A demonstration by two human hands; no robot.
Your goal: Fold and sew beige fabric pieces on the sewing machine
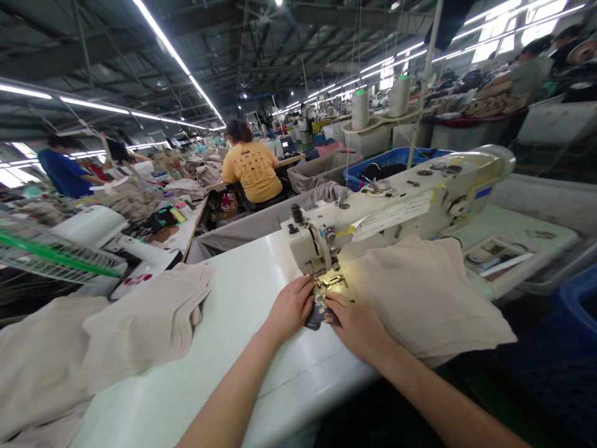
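Observation:
My left hand (290, 309) is at the needle area of a white sewing machine (312, 246), its fingers bent and pressed together at the left edge of a small dark patterned fabric piece (318, 313). From the other side my right hand (361, 326) grips the same piece, fingertips close to the brass-coloured plate (332, 283) under the needle. Much of the piece is hidden by the fingers. Beige fabric panels (429, 298) lie stacked just right of my right hand.
More beige panels (144, 314) are piled at the table's left. A white fan (93, 230) stands beyond them. Behind the machine are a grey cloth-lined bin (247, 221) and a blue crate (352, 174). A person in a yellow shirt (252, 171) sits ahead.

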